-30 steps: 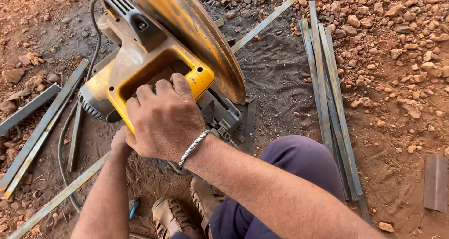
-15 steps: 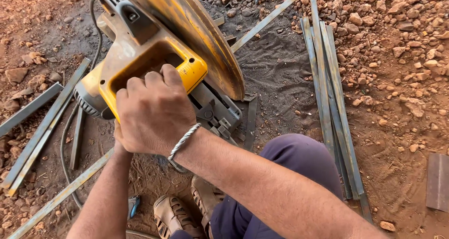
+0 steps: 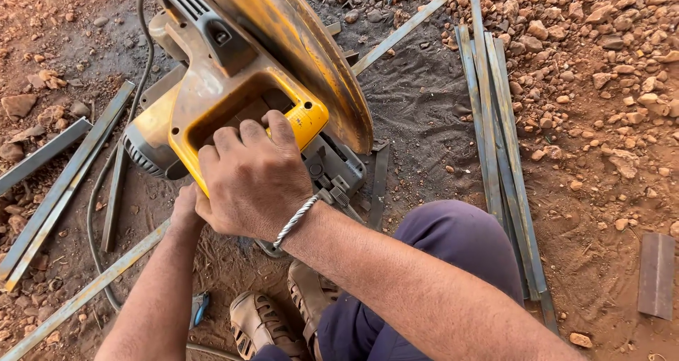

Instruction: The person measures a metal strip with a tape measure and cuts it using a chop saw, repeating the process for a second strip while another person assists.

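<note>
A yellow chop saw with a rusty round blade guard stands on red dirt. My right hand, with a twisted silver bangle on the wrist, is shut on the saw's yellow handle. My left hand reaches under it, mostly hidden, touching a long steel bar that runs under the saw; its grip is out of sight. My knee in purple trousers and a sandalled foot are below.
A bundle of long steel strips lies at the right, more bars at the left. A short steel piece sits at far right. The power cable loops on the left. Loose stones cover the upper right.
The saw head and my right hand have shifted slightly left and down in view. My left hand stays under the saw at the bar.
</note>
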